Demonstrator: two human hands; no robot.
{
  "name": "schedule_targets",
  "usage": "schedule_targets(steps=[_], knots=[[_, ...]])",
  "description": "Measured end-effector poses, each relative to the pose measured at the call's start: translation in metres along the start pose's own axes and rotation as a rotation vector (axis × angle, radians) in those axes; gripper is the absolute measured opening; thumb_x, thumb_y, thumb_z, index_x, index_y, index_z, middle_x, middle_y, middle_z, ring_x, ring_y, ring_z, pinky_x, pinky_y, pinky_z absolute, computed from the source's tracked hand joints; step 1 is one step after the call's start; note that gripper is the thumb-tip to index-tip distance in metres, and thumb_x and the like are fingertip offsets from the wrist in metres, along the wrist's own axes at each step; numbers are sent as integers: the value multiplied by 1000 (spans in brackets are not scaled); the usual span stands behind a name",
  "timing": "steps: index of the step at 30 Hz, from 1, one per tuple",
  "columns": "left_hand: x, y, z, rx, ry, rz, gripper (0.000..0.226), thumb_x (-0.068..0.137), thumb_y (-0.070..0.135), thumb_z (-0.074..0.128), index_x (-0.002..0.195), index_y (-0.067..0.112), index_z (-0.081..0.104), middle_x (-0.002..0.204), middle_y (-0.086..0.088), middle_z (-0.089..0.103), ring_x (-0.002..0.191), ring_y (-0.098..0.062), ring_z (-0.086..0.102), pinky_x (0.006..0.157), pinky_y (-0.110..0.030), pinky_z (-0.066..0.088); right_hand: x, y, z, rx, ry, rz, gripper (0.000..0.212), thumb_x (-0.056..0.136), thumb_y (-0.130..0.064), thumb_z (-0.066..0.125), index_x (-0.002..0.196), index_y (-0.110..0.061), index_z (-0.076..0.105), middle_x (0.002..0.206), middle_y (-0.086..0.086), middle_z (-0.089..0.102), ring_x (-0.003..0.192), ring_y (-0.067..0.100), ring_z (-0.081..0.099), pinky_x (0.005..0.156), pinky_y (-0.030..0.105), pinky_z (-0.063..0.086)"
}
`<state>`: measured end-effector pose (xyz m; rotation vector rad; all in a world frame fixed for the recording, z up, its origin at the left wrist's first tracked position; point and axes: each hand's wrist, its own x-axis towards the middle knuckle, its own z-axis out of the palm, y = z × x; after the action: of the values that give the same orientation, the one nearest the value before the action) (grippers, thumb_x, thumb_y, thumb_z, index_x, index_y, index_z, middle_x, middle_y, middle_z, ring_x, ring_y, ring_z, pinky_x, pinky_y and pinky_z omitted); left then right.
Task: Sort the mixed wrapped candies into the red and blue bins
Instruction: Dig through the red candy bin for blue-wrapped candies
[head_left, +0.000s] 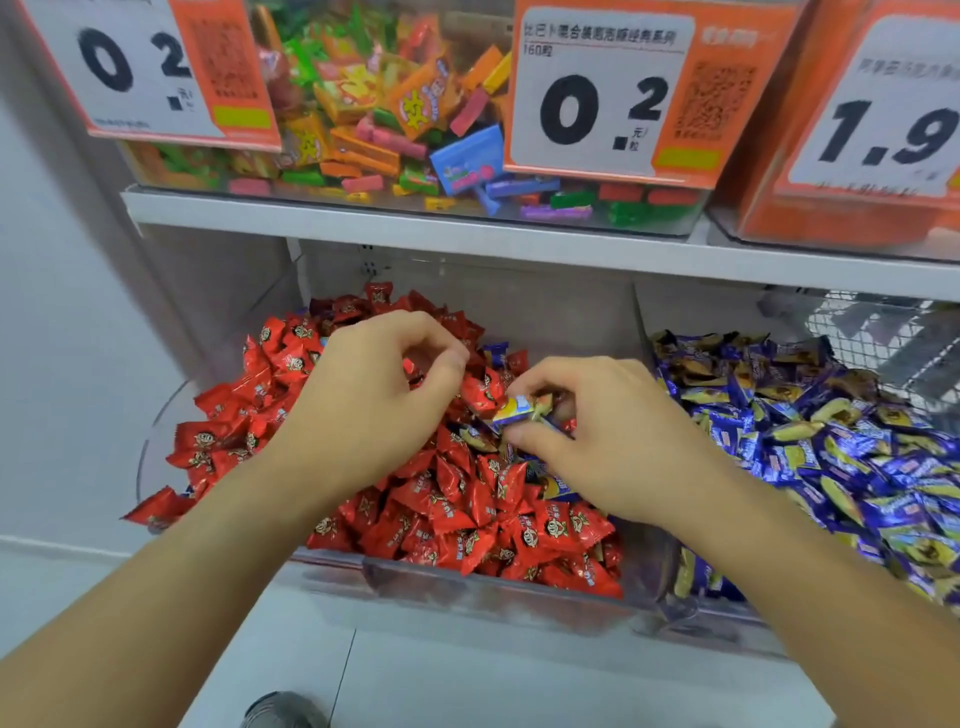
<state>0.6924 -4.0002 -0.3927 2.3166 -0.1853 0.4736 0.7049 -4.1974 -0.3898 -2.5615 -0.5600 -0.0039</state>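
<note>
Picking blue strays out of the red bin (467, 587) was the step in hand. The right hand (613, 441) pinched one blue-and-yellow candy (519, 410) between thumb and fingertips, above the red pile. The left hand (374, 400) hovered beside it, fingers curled, seemingly pinching nothing, though a red piece may have been hidden. Best, I judged, to lift the pinched piece clear and drop it right, into the blue bin (831, 467). Two bins were filled beyond counting; about four blue strays showed among the red.

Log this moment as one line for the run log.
right hand: pinches blue candy | left hand: fingers curled over red bin | stray blue candies remain
</note>
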Motion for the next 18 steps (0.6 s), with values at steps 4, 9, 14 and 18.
schedule_targets(steps=[4, 9, 14, 18], knots=[[1, -1, 8, 86, -143, 89, 14, 87, 25, 68, 100, 28, 70, 99, 16, 67, 80, 13, 54, 76, 1, 33, 4, 5, -19, -60, 137, -63, 27, 78, -45, 81, 101, -34, 73, 86, -18, 67, 73, -3, 55, 71, 18, 38], [6, -5, 28, 404, -423, 209, 29, 88, 37, 65, 116, 31, 65, 115, 8, 63, 109, -13, 49, 99, -33, 40, 10, 18, -26, 85, 90, 27, 24, 77, -44, 83, 98, -36, 74, 57, -19, 63, 59, -2, 62, 66, 17, 47], [13, -9, 22, 647, -518, 165, 37, 93, 44, 58, 130, 37, 58, 127, 7, 56, 117, -19, 46, 100, -36, 39, 15, 25, -29, 4, -35, -39, 16, 89, -42, 70, 102, -32, 71, 63, -12, 65, 57, 1, 64, 67, 26, 52], [15, -7, 22, 610, -455, 172, 24, 94, 45, 56, 115, 37, 64, 115, 8, 59, 111, -18, 48, 99, -38, 40, 21, 24, -26, -173, -148, -76, 17, 95, -39, 63, 100, -23, 67, 73, -5, 65, 67, 4, 57, 68, 33, 48]])
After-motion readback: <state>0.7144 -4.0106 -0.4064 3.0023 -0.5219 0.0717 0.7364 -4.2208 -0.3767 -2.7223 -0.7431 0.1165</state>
